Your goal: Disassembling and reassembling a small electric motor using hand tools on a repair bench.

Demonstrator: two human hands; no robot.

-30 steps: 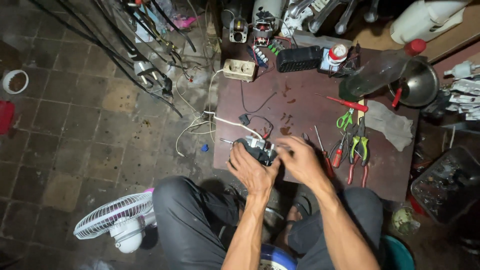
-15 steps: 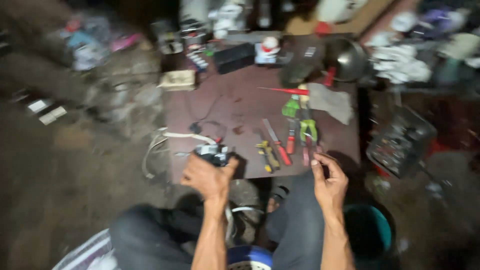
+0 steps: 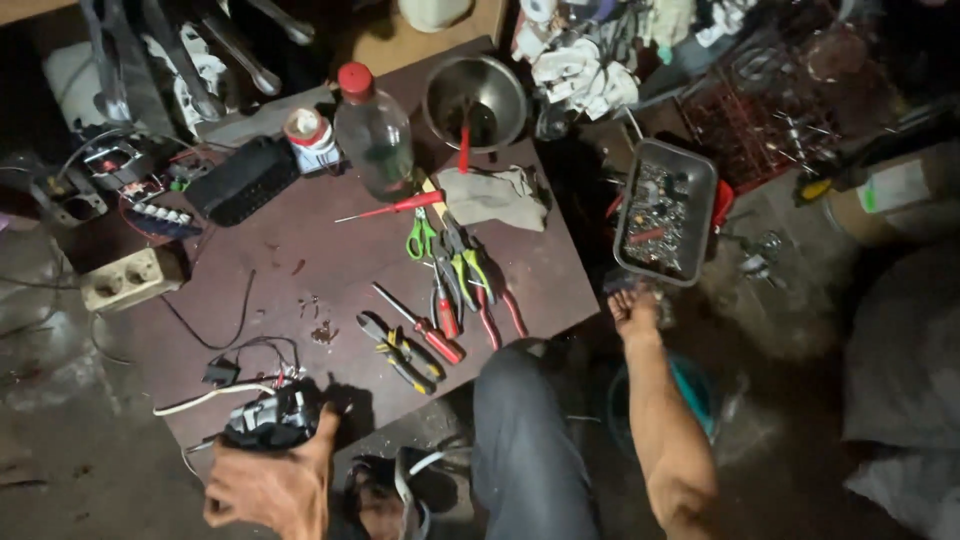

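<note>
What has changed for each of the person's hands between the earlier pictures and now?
The right hand let go of the small motor part and swung out right to the grey parts tray. The left hand still grips the part at the board's near edge. Tools on the board stayed put.

plastic bottle (image 3: 373, 135), steel bowl (image 3: 476, 93) — scissors (image 3: 421, 238)

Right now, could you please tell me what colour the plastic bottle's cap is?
The bottle cap is red, seen clearly in the head view.
</note>
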